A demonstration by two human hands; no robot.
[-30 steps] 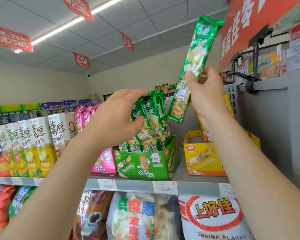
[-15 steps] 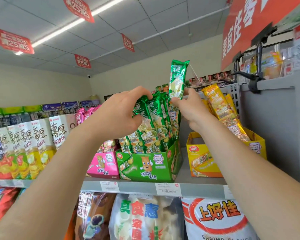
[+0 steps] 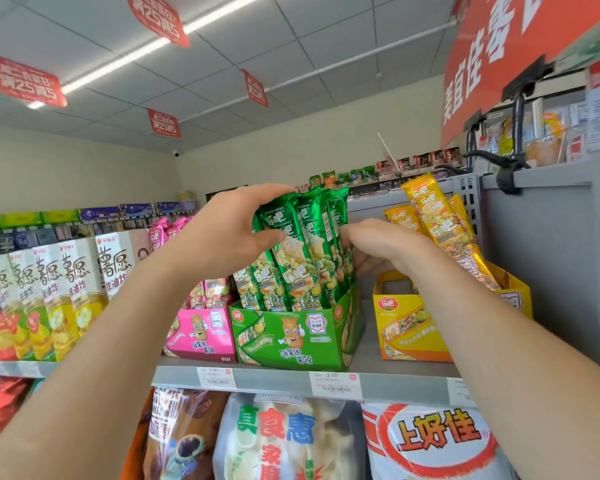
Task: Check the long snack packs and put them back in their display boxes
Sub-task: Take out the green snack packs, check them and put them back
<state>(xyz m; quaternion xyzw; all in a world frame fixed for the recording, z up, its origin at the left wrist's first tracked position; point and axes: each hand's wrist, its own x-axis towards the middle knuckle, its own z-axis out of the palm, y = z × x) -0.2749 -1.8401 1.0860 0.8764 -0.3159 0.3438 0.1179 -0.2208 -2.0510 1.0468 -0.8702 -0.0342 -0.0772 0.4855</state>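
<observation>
Lowered from overhead, one pack has rejoined the green packs standing in the green display box. The left hand grips the bundle's tops, thumb in front and fingers curled over. The right hand meets the bundle's right edge; its fingertips are hidden, so I cannot tell pinching from pressing. This looks like seating; next, probably checking the yellow packs.

Fig.: Bright, even indoor light from ceiling strip lamp, upper left, itself blown out to white. Shadows soft & faint. Specular glare on foil of green packs & yellow packs. Wide-angle distortion: left forearm stretched twd bottom corner. Centre sharp; far bg shelves soft, small print illegible.
</observation>
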